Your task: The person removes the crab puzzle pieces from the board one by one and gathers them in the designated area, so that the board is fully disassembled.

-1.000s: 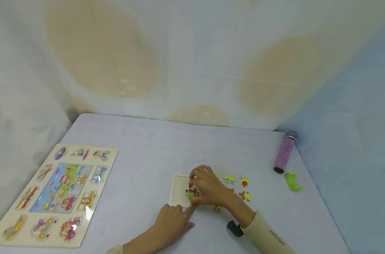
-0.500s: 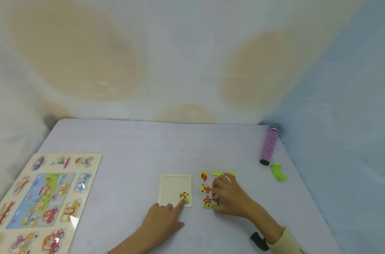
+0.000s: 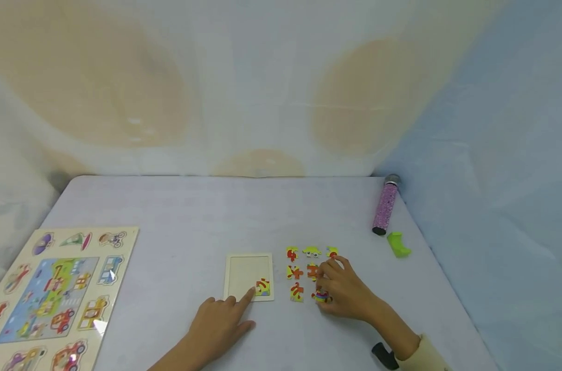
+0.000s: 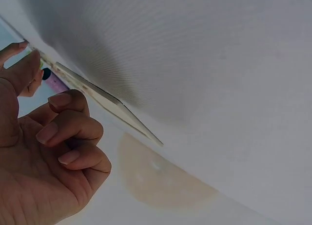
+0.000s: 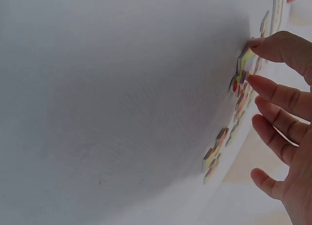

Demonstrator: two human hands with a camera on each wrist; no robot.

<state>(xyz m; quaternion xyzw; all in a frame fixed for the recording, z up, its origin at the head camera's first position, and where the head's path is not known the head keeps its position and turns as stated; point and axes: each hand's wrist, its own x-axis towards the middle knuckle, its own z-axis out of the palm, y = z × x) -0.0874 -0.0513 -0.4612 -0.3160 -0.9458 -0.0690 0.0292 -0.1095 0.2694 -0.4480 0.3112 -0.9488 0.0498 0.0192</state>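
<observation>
In the head view my left hand point(image 3: 218, 327) rests at the near edge of a small pale puzzle tray point(image 3: 241, 275). Its extended index finger touches a red and yellow puzzle piece point(image 3: 262, 287) in the tray's near right corner. The left wrist view shows the other fingers of the left hand point(image 4: 68, 152) curled in and holding nothing. My right hand point(image 3: 348, 291) has thumb and index finger at the edges of a rainbow-striped puzzle piece point(image 3: 320, 297) on the table. In the right wrist view that striped piece point(image 5: 247, 59) lies between thumb and index fingertips, the other fingers spread.
Several loose puzzle pieces point(image 3: 295, 272) lie in rows right of the tray. A large picture board point(image 3: 116, 304) is at left. A glittery purple microphone point(image 3: 385, 207) and a green curved piece point(image 3: 397, 245) lie far right. A black object point(image 3: 384, 355) is near the right sleeve.
My right hand has carried the striped piece from over the tray to the rows at right, then shifted it slightly away from its neighbour. The left index finger stays at the tray; the view has shifted.
</observation>
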